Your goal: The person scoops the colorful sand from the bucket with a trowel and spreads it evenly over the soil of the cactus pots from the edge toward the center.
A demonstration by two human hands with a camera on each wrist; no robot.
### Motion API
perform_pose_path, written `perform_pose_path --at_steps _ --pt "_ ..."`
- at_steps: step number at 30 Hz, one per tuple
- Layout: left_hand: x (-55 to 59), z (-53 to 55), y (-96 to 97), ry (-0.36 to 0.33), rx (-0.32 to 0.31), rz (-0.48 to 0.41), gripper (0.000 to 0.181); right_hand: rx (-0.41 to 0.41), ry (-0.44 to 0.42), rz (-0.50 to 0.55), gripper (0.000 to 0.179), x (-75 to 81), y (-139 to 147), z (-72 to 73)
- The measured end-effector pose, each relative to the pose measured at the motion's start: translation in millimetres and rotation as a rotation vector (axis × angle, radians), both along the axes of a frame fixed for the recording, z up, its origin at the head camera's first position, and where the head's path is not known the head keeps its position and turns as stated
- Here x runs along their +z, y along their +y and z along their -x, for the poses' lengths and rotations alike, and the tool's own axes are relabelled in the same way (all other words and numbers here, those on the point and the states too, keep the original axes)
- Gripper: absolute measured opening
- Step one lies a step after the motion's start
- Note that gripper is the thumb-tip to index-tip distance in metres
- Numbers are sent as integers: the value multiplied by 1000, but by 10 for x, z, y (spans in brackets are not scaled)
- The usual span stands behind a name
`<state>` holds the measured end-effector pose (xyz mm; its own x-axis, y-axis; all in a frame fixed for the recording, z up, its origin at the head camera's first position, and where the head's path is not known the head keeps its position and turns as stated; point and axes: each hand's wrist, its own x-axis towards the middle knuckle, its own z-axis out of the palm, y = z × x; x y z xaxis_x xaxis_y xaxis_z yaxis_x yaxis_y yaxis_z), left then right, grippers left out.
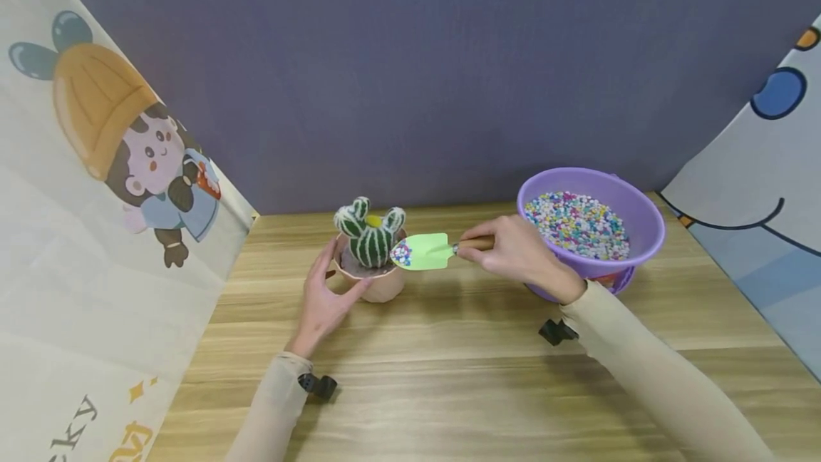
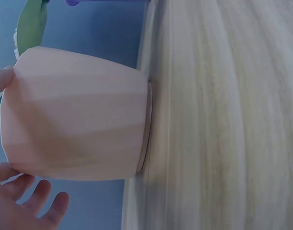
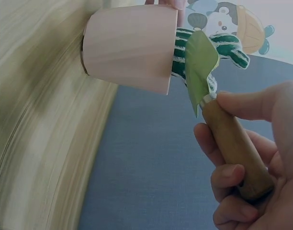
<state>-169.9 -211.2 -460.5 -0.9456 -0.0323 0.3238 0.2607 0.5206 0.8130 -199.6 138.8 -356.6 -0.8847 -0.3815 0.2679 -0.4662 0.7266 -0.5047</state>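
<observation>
A pale pink flower pot [image 2: 79,112] stands upright on the table with a green knitted cactus [image 1: 372,244] in it. My left hand [image 1: 323,305] holds the pot near its rim, thumb on one side and index finger on the other; the remaining fingers extend past it. In my right hand [image 1: 513,248] is a small trowel, its wooden handle [image 3: 235,146] gripped by curled fingers and thumb. The light green blade [image 1: 426,252] reaches over the pot's right rim, beside the cactus. Small colourful pellets [image 1: 401,254] lie at the blade's tip.
To the right stands a purple bucket [image 1: 651,230] holding many multicoloured pellets [image 1: 580,227]. Behind the wooden table [image 1: 423,391] rises a dark blue-grey panel [image 1: 410,77]. Printed cartoon panels flank both sides. A small dark object [image 1: 330,274] shows beside the pot, too little to identify.
</observation>
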Motion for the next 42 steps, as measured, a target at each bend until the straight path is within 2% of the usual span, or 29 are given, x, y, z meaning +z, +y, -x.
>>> perform_pose_path --at_steps 5,11,20,26,29,32,36,39,42 --pt "-5 11 -52 19 -28 12 102 -13 -19 -35 25 19 -48 21" --pt "-9 8 -53 42 -30 6 99 -18 -7 -68 23 59 -101 64" --pt "-3 -22 5 36 35 54 101 -15 3 -98 23 108 -138 100" --pt "5 -68 57 33 101 81 102 -1 42 -127 23 157 -172 93" --pt "28 -90 70 17 107 98 102 4 66 -142 21 176 -182 91" --pt "87 -82 44 2 74 119 102 19 82 -157 20 191 -185 104" --pt "178 -18 -42 -6 -12 164 100 31 88 -167 19 210 -181 129" --pt "211 37 -105 -16 -64 213 100 24 82 -170 19 220 -178 137" --pt "219 63 -145 -37 -84 238 102 22 74 -177 19 225 -176 139"
